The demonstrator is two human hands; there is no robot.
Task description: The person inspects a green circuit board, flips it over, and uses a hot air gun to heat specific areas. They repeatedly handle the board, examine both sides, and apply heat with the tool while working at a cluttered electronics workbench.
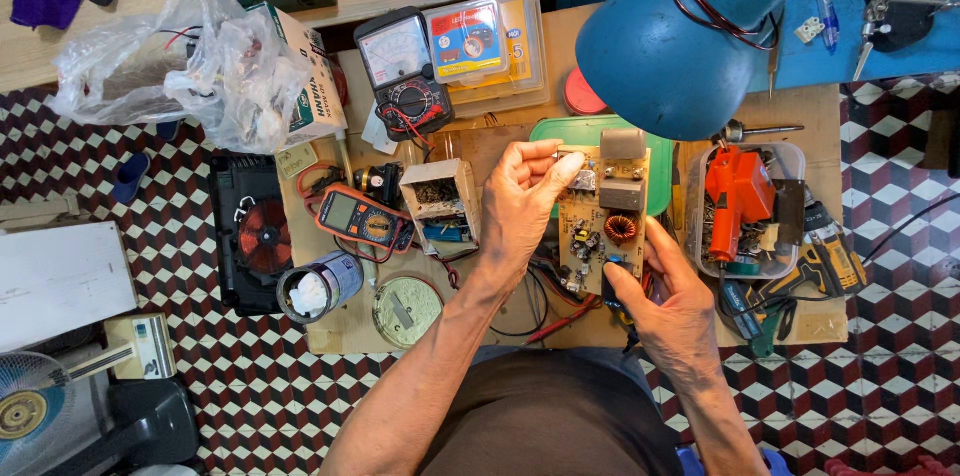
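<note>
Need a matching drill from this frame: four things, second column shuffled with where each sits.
1 circuit board
2 orange multimeter
3 blue lamp shade
4 clear plastic bag

A far left of the bench
B held between left hand and right hand
C above the board, top of view
D just left of the left hand

Pairs: 1-B, 2-D, 3-C, 4-A

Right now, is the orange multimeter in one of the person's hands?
No, the orange multimeter lies on the board, while the left hand and right hand both hold the circuit board.
</note>
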